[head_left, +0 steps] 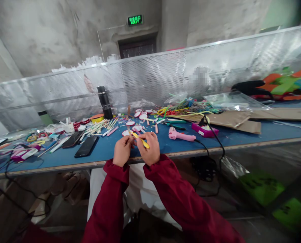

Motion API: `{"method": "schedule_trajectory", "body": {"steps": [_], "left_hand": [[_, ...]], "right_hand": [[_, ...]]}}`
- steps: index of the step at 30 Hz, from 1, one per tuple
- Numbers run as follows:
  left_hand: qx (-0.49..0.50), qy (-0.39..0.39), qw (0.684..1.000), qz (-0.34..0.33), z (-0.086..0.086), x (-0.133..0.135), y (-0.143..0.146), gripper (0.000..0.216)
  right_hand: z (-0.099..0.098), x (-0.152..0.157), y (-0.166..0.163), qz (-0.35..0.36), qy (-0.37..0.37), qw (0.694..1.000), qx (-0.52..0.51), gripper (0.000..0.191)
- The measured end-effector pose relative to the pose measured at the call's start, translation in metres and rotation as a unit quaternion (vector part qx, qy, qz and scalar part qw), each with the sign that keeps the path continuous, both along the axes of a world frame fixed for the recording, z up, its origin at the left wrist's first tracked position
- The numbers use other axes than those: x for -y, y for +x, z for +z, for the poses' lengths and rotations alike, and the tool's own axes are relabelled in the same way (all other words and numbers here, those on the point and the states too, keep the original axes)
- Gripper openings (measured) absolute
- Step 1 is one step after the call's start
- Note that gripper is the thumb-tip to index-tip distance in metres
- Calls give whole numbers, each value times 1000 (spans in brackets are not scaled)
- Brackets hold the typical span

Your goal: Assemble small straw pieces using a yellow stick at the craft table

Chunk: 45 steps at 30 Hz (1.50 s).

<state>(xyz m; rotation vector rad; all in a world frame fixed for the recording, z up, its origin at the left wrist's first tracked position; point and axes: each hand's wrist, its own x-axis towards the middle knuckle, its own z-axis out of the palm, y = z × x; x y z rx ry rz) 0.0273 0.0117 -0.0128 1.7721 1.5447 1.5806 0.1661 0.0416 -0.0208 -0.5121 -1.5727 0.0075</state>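
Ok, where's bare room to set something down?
Blue tabletop shows bare between the left hand and nearest black rectangular phone, and between the right hand and pink pistol-shaped tool. Beyond the hands it's crowded with red-rimmed white discs and pale sticks.

The tool [144, 143] is yellow; sleeves [183, 189] maroon; tabletop [106, 145] blue.
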Motion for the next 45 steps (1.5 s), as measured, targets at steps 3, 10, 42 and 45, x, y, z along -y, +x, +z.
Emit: {"method": "schedule_trajectory", "body": {"steps": [3,10,42,45], "left_hand": [[-1,5,1000,4,0,-1,0,25],[-6,7,1000,10,-1,0,0,26],[3,12,1000,10,1,1,1,25],[-4,14,1000,13,-2,0,0,23]], "right_hand": [[1,1,0,7,4,1000,7,10],[2,3,0,16,11,1000,17,11],[1,1,0,2,7,1000,26,10],[2,1,0,11,9,999,32,11]]}}
